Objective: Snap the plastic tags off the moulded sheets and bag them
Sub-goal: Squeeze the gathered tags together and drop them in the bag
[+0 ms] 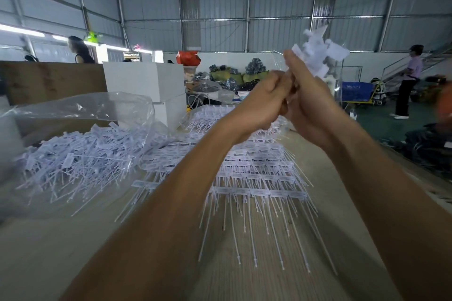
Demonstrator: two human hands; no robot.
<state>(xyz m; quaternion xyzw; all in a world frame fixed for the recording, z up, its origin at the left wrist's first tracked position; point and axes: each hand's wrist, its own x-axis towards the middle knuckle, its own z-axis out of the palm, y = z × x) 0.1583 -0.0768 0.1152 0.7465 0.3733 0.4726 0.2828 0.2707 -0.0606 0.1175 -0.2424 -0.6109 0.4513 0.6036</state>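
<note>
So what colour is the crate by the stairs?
Blue crate, seen in the head view.

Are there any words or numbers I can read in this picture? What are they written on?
None can be read.
Moulded sheets: each tag head bears a small grey mark, too blurred to read.
Bunch of tags in the hands: no print shows.
Loose tags in the clear bag: too blurred to tell.
White boxes: plain faces.
Blue crate: too far to tell.
</note>
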